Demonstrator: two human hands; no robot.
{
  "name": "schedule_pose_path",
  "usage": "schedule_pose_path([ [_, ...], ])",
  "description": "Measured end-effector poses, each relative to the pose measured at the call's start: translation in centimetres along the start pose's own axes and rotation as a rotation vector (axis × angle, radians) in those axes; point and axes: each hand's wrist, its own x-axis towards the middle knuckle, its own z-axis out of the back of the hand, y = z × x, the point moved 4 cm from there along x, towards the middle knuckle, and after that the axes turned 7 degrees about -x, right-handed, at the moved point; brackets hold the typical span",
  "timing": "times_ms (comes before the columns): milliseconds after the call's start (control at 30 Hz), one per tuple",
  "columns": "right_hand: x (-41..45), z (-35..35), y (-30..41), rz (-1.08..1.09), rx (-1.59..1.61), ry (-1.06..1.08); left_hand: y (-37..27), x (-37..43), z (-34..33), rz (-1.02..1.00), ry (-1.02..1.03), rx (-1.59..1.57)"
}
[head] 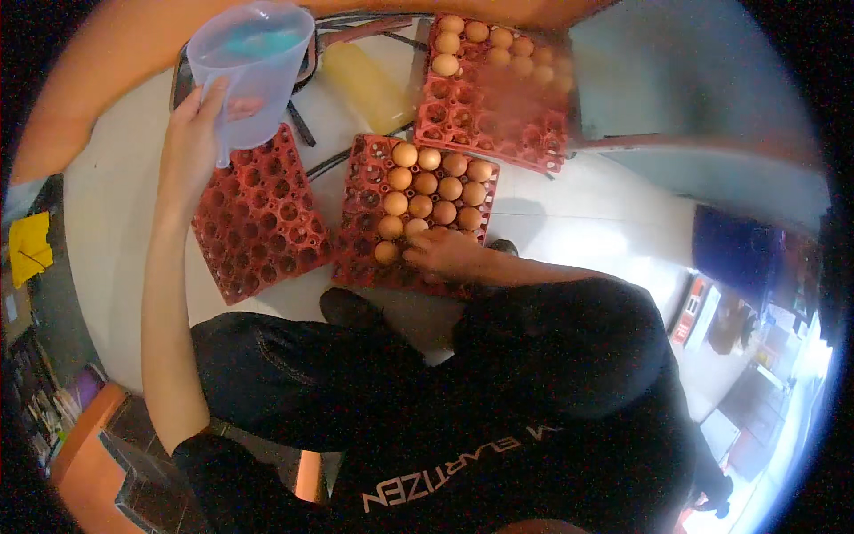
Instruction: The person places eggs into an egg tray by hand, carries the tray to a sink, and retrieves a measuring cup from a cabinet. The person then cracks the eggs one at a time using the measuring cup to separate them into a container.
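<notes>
My left hand (197, 127) grips the handle of a translucent plastic measuring jug (257, 73), with something blue-green showing in its upper part. Below the jug lies a red plastic egg tray (260, 230) with no eggs in its visible cups. My right hand (444, 252) reaches over the near part of a second red egg tray (360, 193), its fingers at brown eggs (420, 206) there. Whether it grips one cannot be told. Eggs stand in several rows on this tray, and cups along its left side are bare.
A red egg tray stack (490, 143) with brown eggs (452, 25) in its far part stands at the back. Near it lie a yellowish cylindrical object (367, 87) and dark strips (301, 123). An orange edge (73, 100) curves along the upper left.
</notes>
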Motion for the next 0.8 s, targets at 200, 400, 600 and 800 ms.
schedule_pose_path([
  [200,1.3,13.0,1.0,0.186,-0.129,-0.271,0.0,-0.4,0.7,-0.006,-0.008,0.066],
  [400,5.5,24.0,-13.2,-0.474,-0.274,-0.604,0.8,0.0,0.1,0.015,0.007,-0.02],
  [600,9.9,22.5,-17.6,-0.606,-0.413,-0.342,2.0,0.5,0.0,0.058,0.048,0.026],
  [800,10.8,20.4,-19.9,-0.485,-0.387,-0.542,1.8,0.8,0.0,-0.001,-0.03,0.122],
])
